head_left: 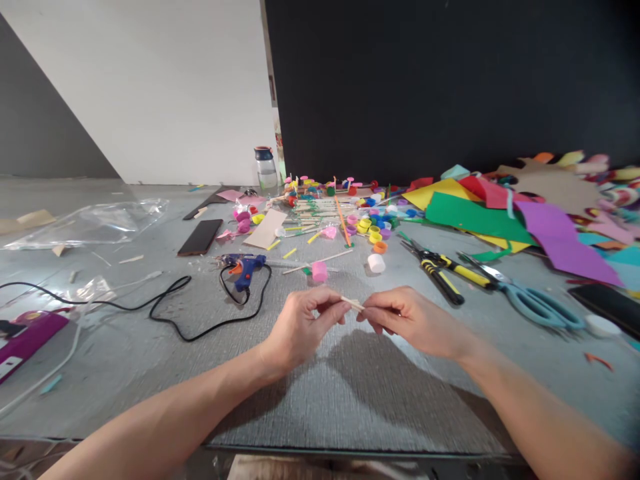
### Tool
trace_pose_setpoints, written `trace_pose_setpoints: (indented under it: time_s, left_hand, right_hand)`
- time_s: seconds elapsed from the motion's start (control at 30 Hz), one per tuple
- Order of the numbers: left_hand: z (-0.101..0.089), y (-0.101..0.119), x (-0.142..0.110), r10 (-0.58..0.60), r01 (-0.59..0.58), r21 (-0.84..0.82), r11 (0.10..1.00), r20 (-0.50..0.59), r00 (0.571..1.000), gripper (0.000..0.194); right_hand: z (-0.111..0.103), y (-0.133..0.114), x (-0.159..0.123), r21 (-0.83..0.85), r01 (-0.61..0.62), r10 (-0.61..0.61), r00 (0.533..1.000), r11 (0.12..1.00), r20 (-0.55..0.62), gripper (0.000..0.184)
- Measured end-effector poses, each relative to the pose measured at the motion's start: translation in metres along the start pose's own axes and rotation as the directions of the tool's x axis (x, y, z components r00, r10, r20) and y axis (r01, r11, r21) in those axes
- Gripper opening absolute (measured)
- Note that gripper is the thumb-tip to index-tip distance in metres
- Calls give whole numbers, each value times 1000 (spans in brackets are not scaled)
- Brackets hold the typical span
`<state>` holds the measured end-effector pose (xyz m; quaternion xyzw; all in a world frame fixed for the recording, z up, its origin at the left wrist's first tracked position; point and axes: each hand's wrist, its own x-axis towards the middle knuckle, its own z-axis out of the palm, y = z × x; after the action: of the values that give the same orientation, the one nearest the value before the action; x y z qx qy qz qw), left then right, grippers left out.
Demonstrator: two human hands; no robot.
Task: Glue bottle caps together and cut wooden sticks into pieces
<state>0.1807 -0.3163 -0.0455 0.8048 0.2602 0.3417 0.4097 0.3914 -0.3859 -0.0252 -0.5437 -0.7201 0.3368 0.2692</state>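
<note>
Between my two hands is a thin, pale wooden stick (353,304), held just above the table. The fingers of my left hand (311,321) pinch its left end. At the other end, my right hand (407,319) has its thumb and fingertips closed on it. Much of the stick's ends is covered by my fingers. Just beyond my hands lie a pink bottle cap (319,271) beside thin sticks and a white bottle cap (376,263). A blue hot glue gun (245,268) rests on its side to the left of my hands.
Yellow-handled pliers (443,270) and blue-handled scissors (540,303) lie to the right. Coloured sheets (475,217) are heaped behind them. A phone (200,237), a black cable (200,338) and a purple power strip (35,340) are on the left. A bottle (265,168) stands at the back.
</note>
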Motion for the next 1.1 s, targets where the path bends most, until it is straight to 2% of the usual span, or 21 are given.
trace_pose_setpoints:
  time_s: [0.27,0.37,0.47,0.57,0.63,0.7,0.77,0.83,0.87,0.9,0.93,1.0,1.07,1.1]
  left_hand:
    - [2,3,1,-85,74,-208,975,-46,995,17]
    - [4,7,2,-114,117,-367,923,29,993,13]
    - [8,9,1,-107,123,-460,880,59,992,20]
    - [12,6,-2,-59,51,-448,892,-3,998,25]
    - [12,3,-4,8,-24,-412,911,-40,999,23]
    - [10,2,-5,66,-87,-338,937,-73,995,19]
    - [6,2,-6,82,-100,-241,965,-84,993,18]
    - [1,3,-6,65,-78,-176,981,-75,995,20]
    - [-1,4,-6,61,-71,-165,984,-65,996,21]
    - [-3,5,-6,60,-69,-159,985,-56,997,22]
    - [-4,6,-6,62,-68,-155,986,-44,997,22]
    - [-6,6,-6,60,-62,-167,984,-22,998,22]
    - [-6,6,-5,21,-16,-215,977,20,1000,24]
    - [-6,5,-4,-8,18,-245,969,45,999,25]
  right_hand:
    - [-1,-2,-1,-3,7,-7,1000,1000,12,30]
    - [3,-2,0,90,28,-29,1000,995,7,32]
    - [12,0,1,240,60,-64,998,969,10,33]
    - [24,0,2,330,66,-73,997,942,10,33]
    - [28,-3,2,329,70,-77,997,942,9,34]
    - [23,-5,1,235,93,-91,996,968,-18,33]
    - [9,0,0,30,112,-107,985,993,-138,29]
    - [-13,16,-2,-242,15,-100,933,970,-345,31]
    - [-26,27,-3,-367,-135,-43,898,920,-438,34]
    - [-39,41,-5,-477,-318,43,864,819,-502,38]
    - [-51,56,-7,-560,-506,156,817,656,-555,42]
    - [-71,85,-11,-555,-650,270,741,519,-615,51]
    - [-84,110,-13,-540,-715,354,694,444,-627,58]
    - [-88,119,-13,-539,-725,379,686,428,-622,59]
